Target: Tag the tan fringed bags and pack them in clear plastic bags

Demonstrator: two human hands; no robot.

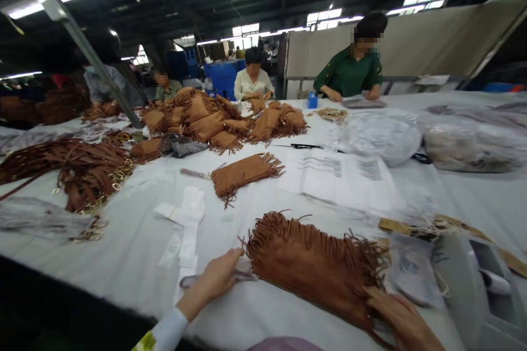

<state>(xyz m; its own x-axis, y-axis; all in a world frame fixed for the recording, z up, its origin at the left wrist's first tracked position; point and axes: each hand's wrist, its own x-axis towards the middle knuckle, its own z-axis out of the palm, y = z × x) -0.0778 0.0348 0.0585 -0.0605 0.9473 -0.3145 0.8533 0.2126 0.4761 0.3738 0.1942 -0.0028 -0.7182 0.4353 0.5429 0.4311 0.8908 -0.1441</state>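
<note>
A brown fringed suede bag (308,271) lies slightly tilted on the white-covered table in front of me, its fringe along the far edge and right end. My left hand (220,277) is closed at the bag's left end, fingertips at the fringe strands. Beneath that hand lies a thin dark looped item (189,281), partly covered, its kind unclear. My right hand (397,312) grips the bag's lower right end, thumb side on the suede and the other fingers partly hidden. Farther off lies a smaller, lighter brown fringed pouch (242,175).
Brown straps with metal clasps (94,175) lie left; a heap of fringed pouches (206,115) is behind. White paper strips (191,214) are near my left hand. Right are a grey holder (469,279) and plastic-wrapped bundles (473,145). Several people work across the table.
</note>
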